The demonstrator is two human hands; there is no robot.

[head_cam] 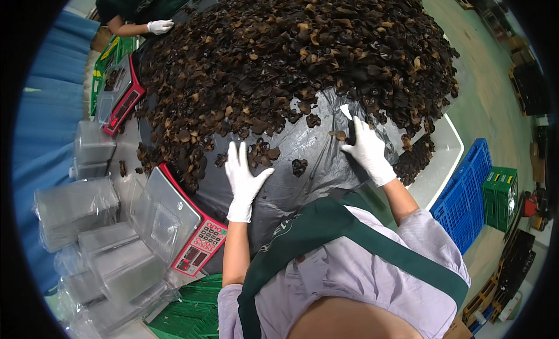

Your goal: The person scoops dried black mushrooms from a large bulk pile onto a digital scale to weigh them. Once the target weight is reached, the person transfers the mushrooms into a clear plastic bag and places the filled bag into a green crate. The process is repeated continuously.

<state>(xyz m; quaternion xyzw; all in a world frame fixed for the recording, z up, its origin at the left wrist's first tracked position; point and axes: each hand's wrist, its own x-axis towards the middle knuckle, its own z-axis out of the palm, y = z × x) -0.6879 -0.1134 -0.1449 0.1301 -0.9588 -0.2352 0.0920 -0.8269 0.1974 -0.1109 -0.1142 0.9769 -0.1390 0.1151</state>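
Note:
A large heap of dark brown wood ear mushrooms (279, 55) covers the table, which is lined with black plastic sheeting (279, 195). My left hand (243, 181), in a white glove, lies with fingers spread at the heap's near edge, beside a small cluster of mushrooms (262, 153). My right hand (368, 151), gloved in white too, rests spread over the sheeting, holding nothing. Just beyond its fingertips is a small white scrap (346, 111). Between the hands sits one loose mushroom (299, 167). To the left stands a red digital scale (201, 238) with a clear plastic container (163, 221) on its pan.
Stacked clear plastic containers (76, 208) stand at left, near a second red scale (126, 105). A co-worker's gloved hand (160, 26) touches the heap's far left edge. Green crates (192, 308) lie below the table; a blue plastic pallet (465, 195) and green crate (500, 199) stand right.

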